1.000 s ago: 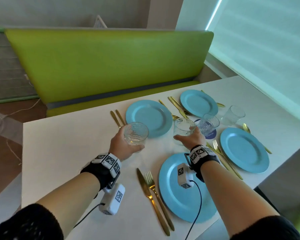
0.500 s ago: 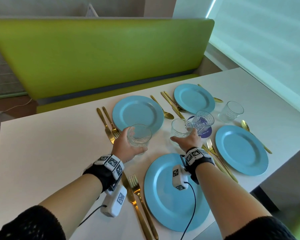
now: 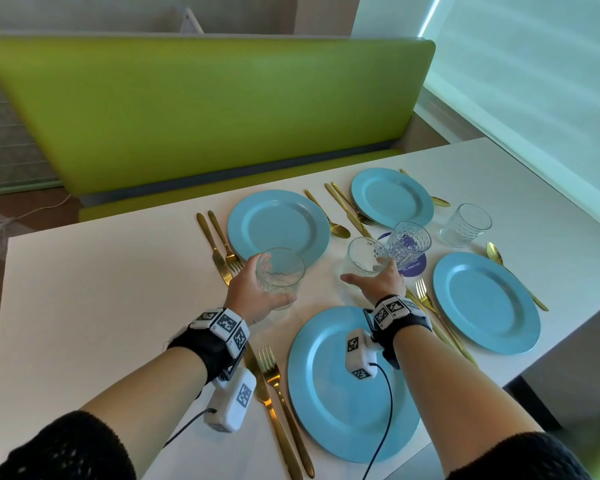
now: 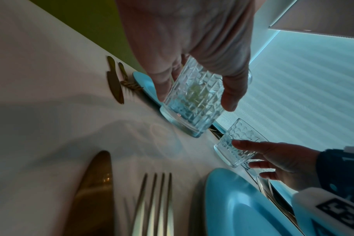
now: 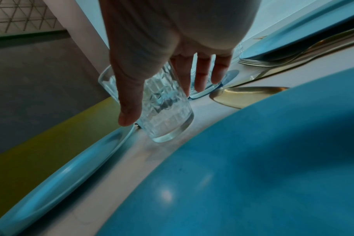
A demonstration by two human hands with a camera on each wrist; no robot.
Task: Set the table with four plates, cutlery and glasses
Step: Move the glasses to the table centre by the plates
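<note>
Now that set down on the bench [image 3: 84,306] between the four plates [image 3: 326,393], needs no more holding: middle glass [image 3: 362,258], with right hand [image 3: 378,284] easing off, fingers [image 5: 200,76] straight and spread beside it; still gripped in left hand [image 3: 246,296], fingers [image 4: 162,83] curled round it, by the far-left plate's near rim: second glass [image 3: 280,271]; likely leaves that one to place. Cannot tell whether its base touches the bench; hides some cutlery [image 3: 425,299] under the right wrist.

Four blue plates [image 3: 278,230] lie flat, gold cutlery [image 3: 272,382] alongside each. Four clear patterned glasses [image 3: 465,225] are upright: the left glass [image 3: 280,271] gripped by my left hand [image 3: 253,296], the middle glass [image 3: 364,258] touched by my right hand [image 3: 378,282], two more just beyond it
</note>
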